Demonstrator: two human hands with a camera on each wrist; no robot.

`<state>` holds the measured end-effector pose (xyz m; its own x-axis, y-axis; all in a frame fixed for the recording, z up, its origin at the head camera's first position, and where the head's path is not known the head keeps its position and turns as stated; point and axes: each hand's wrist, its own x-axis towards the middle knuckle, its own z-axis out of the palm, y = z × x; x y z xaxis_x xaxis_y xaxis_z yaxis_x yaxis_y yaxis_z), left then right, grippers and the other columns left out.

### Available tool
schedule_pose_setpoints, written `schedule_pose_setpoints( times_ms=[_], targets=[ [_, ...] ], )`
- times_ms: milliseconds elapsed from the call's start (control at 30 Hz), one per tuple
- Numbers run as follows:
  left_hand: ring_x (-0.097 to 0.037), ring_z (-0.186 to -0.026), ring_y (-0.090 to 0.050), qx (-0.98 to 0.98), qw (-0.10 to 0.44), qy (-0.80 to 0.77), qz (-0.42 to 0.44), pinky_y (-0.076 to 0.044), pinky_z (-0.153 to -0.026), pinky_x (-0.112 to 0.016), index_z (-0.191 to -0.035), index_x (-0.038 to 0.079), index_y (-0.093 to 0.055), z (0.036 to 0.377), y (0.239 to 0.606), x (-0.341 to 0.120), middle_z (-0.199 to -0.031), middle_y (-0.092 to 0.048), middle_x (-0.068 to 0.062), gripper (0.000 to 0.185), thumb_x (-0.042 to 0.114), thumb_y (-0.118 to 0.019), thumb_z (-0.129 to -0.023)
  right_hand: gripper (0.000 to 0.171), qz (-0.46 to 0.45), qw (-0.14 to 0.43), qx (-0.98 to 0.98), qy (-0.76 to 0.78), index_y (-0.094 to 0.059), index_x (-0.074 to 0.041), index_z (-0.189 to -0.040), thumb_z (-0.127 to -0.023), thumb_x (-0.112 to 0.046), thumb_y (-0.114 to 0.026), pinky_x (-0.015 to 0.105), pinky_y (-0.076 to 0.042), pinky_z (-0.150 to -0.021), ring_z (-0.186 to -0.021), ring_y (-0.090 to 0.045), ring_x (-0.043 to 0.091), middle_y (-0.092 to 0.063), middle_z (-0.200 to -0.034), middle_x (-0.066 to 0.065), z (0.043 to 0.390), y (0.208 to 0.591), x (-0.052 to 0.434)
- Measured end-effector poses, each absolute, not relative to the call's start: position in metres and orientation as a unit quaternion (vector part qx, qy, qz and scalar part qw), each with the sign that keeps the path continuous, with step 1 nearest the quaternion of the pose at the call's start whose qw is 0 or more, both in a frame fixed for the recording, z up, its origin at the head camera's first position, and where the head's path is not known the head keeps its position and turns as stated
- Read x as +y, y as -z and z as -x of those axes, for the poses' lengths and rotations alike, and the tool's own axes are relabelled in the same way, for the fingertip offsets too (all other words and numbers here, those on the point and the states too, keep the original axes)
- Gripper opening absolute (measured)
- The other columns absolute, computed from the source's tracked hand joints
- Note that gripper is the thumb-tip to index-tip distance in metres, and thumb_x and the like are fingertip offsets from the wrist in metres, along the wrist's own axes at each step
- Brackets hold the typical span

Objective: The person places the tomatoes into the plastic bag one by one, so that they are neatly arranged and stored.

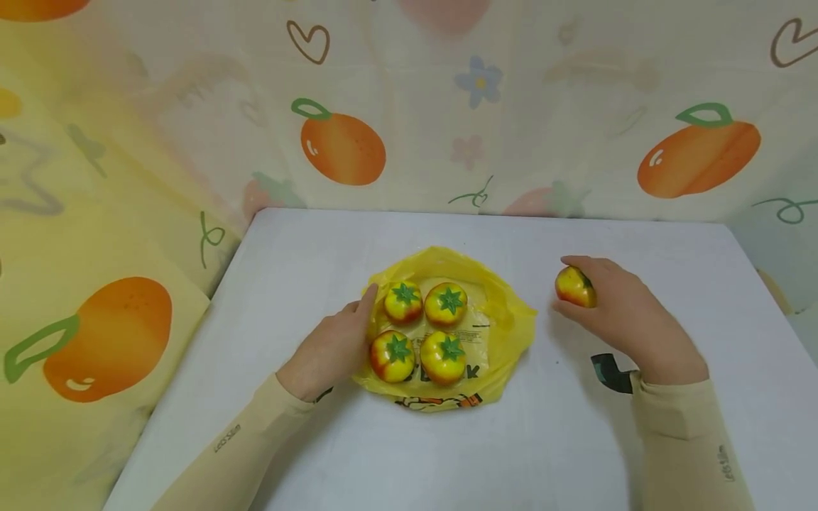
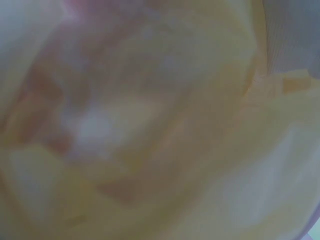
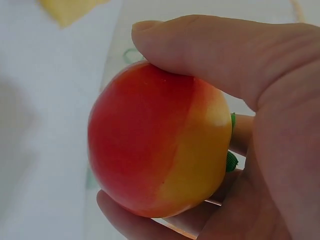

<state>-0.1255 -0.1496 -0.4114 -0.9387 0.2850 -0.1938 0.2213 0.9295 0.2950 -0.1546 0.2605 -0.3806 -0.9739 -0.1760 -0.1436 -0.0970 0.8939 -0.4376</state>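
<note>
My right hand (image 1: 629, 319) has its fingers (image 3: 200, 47) curled round a fifth tomato (image 1: 574, 286), right of the yellow bag (image 1: 505, 316). Left hand (image 1: 332, 348) lies flat, fingers straight, pinning the bag's left edge on the tabletop (image 1: 319, 241). Four tomatoes (image 1: 403, 303) fill it; set this one down gently beside them, calyx up.

Soft, even light falls on the white table (image 1: 447, 454), shadows faint. The left wrist view is wholly blurred; the right wrist view is dim, its background unfocused.
</note>
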Motion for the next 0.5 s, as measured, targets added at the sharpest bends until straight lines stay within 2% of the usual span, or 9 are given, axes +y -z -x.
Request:
schedule_pose_setpoints(
  times_ms=[233, 500],
  targets=[
    [-0.037, -0.094, -0.077, 0.975, 0.115, -0.133, -0.132, -0.064, -0.093, -0.052, -0.17, 0.0, -0.024, 0.127, 0.412, -0.15, -0.145, -0.063, -0.031, 0.074, 0.009, -0.062, -0.107, 0.077, 0.103, 0.054, 0.966, 0.229, -0.046, -0.015, -0.162, -0.099, -0.042, -0.079, 0.066, -0.052, -0.107, -0.127, -0.056, 0.041, -0.051, -0.159, 0.019, 0.146, 0.354, 0.225],
    [-0.038, -0.099, -0.077, 0.975, 0.115, -0.133, -0.132, -0.064, -0.095, -0.051, -0.17, 0.0, -0.024, 0.127, 0.414, -0.151, -0.146, -0.063, -0.03, 0.074, 0.01, -0.062, -0.107, 0.072, 0.157, 0.053, 0.959, 0.231, -0.048, -0.018, -0.161, -0.099, -0.036, -0.079, 0.062, -0.055, -0.108, -0.128, -0.059, 0.036, -0.052, -0.159, 0.012, 0.138, 0.335, 0.183]
  ],
)
